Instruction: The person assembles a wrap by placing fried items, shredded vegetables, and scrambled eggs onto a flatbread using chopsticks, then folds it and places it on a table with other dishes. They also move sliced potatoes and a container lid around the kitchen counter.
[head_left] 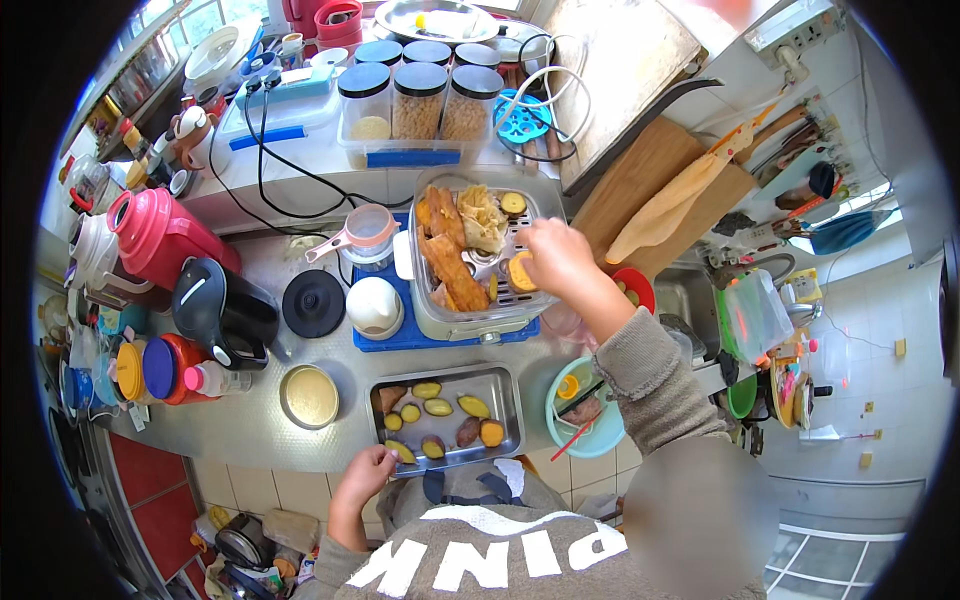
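Moving cooked slices between steamer and tray

Right hand (553,255) over the steamer (470,262), fingers pinched on an orange sweet potato slice (521,272) at its right side, likely lifted clear of the hot rack. Left hand (362,475) clamped on the tray (505,400) at its near-left rim, steadying it where it overhangs the counter (250,435) edge, below the steamer. Open room in tray's middle, right of the slices
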